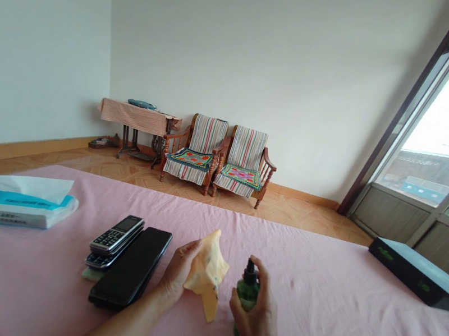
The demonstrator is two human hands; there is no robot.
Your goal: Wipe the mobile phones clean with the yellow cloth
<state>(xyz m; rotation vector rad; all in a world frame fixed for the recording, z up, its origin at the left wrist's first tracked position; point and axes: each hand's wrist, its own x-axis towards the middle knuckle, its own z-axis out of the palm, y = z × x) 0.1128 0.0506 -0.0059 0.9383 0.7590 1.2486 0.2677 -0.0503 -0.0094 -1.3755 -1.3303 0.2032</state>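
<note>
Near the middle of the pink-covered surface, my left hand [179, 269] is closed on a pale yellow cloth [208, 268], one corner of which hangs down. To its right, my right hand [258, 315] wraps round a green spray bottle [246, 292] with a black pump top, a finger resting on the nozzle. The bottle stands upright, apart from the cloth. Left of my left hand lie a large black smartphone [132, 267] and a small stack topped by a keypad phone [118, 233]. A light green item [92, 274] peeks out beneath the stack.
A tissue pack [15, 209] lies at the left on the pink cloth [310, 329]. A black box [421, 273] sits at the right edge. Beyond are two wooden armchairs [204, 159], a cloth-covered sewing table [134, 117] and a window [438, 134].
</note>
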